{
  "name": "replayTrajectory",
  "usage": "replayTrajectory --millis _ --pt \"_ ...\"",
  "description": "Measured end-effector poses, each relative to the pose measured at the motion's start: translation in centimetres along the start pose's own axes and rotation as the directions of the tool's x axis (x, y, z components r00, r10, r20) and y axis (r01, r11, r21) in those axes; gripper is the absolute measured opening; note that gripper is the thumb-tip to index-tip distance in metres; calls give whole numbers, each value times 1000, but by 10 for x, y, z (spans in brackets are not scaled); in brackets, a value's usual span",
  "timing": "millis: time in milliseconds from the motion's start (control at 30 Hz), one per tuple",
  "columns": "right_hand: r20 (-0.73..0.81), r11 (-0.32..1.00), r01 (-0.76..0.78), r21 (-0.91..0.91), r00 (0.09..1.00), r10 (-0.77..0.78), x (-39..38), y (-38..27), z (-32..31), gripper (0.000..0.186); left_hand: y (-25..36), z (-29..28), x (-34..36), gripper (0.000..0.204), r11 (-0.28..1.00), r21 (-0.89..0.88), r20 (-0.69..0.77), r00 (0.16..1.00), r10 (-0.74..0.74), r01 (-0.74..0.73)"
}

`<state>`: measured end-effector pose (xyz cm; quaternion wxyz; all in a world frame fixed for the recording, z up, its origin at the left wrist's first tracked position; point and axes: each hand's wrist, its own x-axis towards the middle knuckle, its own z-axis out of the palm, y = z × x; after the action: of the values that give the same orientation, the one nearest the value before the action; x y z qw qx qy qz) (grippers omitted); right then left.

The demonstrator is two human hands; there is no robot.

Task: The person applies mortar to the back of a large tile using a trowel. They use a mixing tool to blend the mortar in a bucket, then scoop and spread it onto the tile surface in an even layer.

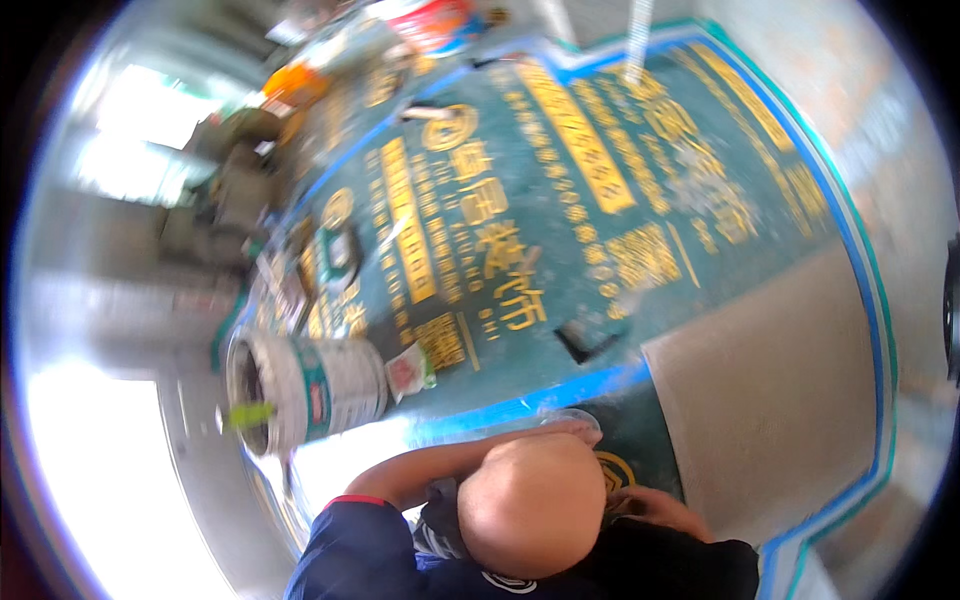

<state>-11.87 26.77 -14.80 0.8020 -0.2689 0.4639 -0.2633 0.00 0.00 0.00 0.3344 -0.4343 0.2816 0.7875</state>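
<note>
My left hand (pixel 572 434), at the lower middle, has its fingers curled at a clear round object (pixel 568 416), seemingly gripping it, though it is mostly hidden. A large rounded area of bare skin (pixel 530 500), which I cannot clearly make out, covers much of the space between my arms. My right hand (pixel 645 505) is low on the right with bent fingers; whatever they may hold is hidden. Beneath both hands lies a green protective floor sheet (pixel 640 425) with yellow print, beside a plain grey board or sheet (pixel 760 380).
A dirty white bucket (pixel 330 390) with a green-handled tool stands left, beside a small packet (pixel 408 370). A black angled object (pixel 580 345) lies ahead. Cluttered items, an orange object (pixel 295 85) and a red-blue bucket (pixel 425 22) line the back left. A white pole (pixel 638 45) stands behind.
</note>
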Motion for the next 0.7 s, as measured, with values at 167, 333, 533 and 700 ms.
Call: replayTrajectory --millis 167,333,533,700 --pt "-132 939 31 -341 988 -81 9 -83 -71 48 -66 -36 -78 15 936 62 72 937 342 -347" --pt "-347 844 -149 -516 937 -46 20 -113 -64 36 -161 -82 -64 15 782 94 -339 719 607 -616" --pt "-410 904 -85 -418 906 -105 102 -207 -24 22 -291 -161 8 17 780 33 -927 273 258 -625" --pt "57 196 218 -956 795 -604 133 -384 101 24 -444 -267 35 20 841 -37 -966 -196 -168 -540"
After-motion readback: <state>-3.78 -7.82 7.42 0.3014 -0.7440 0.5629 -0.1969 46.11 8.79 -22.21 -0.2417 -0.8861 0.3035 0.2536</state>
